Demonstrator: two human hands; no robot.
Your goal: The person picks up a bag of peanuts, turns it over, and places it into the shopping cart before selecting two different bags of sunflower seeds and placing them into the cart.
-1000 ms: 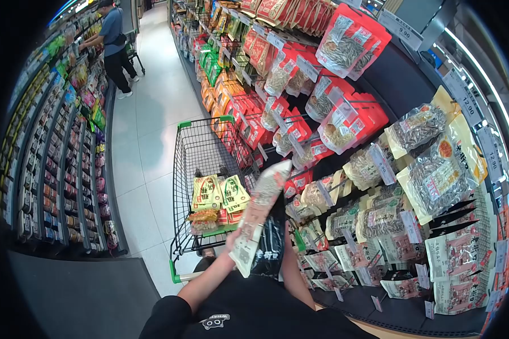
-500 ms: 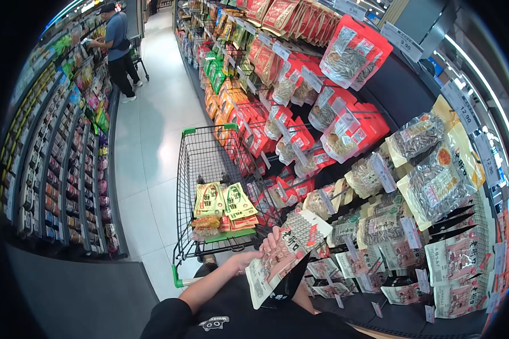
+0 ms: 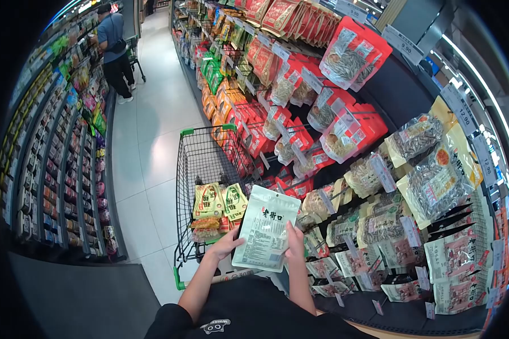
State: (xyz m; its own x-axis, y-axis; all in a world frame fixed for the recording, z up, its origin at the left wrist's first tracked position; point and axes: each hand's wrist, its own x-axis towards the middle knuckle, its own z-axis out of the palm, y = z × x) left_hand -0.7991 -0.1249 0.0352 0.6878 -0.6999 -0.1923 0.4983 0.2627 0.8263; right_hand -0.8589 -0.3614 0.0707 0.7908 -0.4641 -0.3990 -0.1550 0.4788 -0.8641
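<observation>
So, bottom middle of the frame: both hands are on one pale pouch (image 3: 264, 229), held flat just above the person's black top (image 3: 249, 311). The left hand (image 3: 225, 245) is curled round the pouch's lower left edge. The right hand (image 3: 294, 242) clamps the right edge, with a few fingers lying on the printed face. So both are closed and gripping it, not loose. The side facing up is covered in small print that I honestly can't read, apart from the big dark characters at the top.

Right behind the pouch is a green-rimmed shopping cart (image 3: 201, 129) with some yellow packs (image 3: 220, 199) in it. The pouch hides the near end of the basket and part of the handle.

To the right, the rack is crammed with seed packs (image 3: 435, 181) and red bags (image 3: 353, 127). The lowest rows are cut off by the dark lens edge.

In the upper left, far down the aisle, another shopper (image 3: 112, 48) faces the shelves. I can't see their hands.
</observation>
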